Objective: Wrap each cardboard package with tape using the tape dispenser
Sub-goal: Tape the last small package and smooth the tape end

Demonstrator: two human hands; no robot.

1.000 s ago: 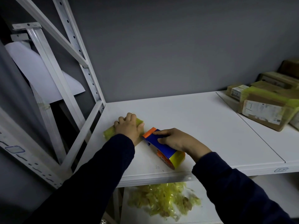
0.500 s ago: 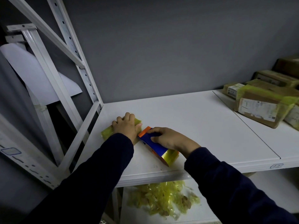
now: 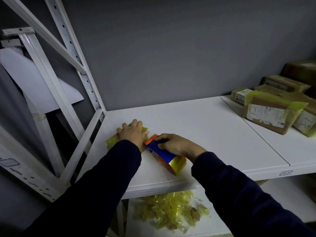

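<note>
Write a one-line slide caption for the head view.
Left hand presses a small yellow-taped package onto the white shelf while the right hand grips the tape dispenser beside it.

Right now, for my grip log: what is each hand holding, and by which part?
The right hand grips the dispenser by its blue body; the left hand presses flat on the package.

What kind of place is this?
Likely a stockroom or parcel packing area: white metal shelving, labelled cardboard packages piled at right, a tape dispenser in the right hand.
</note>
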